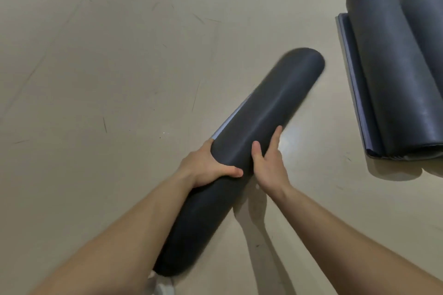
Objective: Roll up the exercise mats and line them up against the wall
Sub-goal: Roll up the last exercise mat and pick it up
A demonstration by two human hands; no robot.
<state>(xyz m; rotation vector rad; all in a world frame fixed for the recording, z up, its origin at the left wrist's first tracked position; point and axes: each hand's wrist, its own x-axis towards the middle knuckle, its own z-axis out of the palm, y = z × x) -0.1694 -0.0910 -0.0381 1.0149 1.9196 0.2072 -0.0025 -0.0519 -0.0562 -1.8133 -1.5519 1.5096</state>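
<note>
On the floor [96, 67], left hand [211, 167] and right hand [269, 165] grip one rolled exercise mat [263, 108]; two more rolled mats [383, 67] lie far right. Lining up against a wall seemingly remains; no wall shows.

I see one dark grey rolled mat [251, 127], a long tight tube running diagonally from lower left, near me, to upper right. A pale strip of its loose edge shows along its left side. Well apart at far right lie two more dark rolls, side by side and touching: the nearer roll [388, 67] sits on a flat tail of mat, and the farther roll [426, 31] is cut off by the frame.
</note>
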